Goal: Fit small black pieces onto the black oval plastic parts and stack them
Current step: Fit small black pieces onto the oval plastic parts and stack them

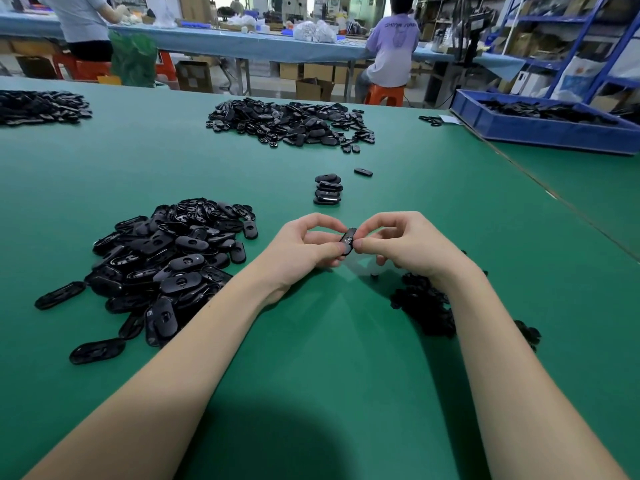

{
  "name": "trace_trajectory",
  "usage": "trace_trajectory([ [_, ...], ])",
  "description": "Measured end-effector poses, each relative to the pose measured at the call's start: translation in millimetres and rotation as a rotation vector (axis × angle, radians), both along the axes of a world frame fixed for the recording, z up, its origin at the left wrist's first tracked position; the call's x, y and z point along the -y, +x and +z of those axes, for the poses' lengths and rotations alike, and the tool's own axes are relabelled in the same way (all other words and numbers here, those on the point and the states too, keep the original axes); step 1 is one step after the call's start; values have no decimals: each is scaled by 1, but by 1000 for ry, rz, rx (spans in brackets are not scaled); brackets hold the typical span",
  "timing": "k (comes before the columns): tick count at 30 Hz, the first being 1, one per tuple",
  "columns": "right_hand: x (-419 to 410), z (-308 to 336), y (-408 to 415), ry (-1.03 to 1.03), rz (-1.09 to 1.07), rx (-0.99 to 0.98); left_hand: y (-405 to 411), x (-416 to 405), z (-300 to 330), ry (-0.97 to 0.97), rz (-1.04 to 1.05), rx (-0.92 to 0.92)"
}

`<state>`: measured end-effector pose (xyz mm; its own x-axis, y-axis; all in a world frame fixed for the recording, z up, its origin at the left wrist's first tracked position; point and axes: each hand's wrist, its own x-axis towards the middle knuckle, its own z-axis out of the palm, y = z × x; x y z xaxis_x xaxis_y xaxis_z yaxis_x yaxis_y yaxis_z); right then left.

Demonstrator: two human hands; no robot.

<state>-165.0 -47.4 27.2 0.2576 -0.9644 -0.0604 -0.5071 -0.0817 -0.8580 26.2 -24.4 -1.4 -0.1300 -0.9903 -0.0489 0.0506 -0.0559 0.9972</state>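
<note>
A green table [311, 358] fills the foreground; at twelve o'clock a blue-covered bench [242, 43], at two o'clock blue shelving [568, 36].

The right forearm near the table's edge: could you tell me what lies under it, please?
Under the right forearm lies a heap of small black pieces, spilling out on both sides of it on the green table. The arm covers the heap's middle, so its full extent is hidden.

— Gleaming glossy, smooth black plastic: near-left oval parts [166, 268].
— Lying matt, green and smooth: table mat [311, 341]. Looking dull, rough-edged: near-right small pieces [426, 306].
</note>
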Motion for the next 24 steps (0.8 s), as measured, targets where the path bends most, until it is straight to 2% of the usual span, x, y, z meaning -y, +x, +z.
trace_trajectory([
  [3,2,-2,5,-2,-52,2,-1,-1,1,8,28,-40],
  [11,5,-10,15,61,-218,113,-5,0,0,-40,135,12],
  [17,3,-8,17,77,-201,112,-2,1,0,-103,151,143],
  [24,0,-9,22,42,-271,86,-1,2,4,-32,175,5],
])
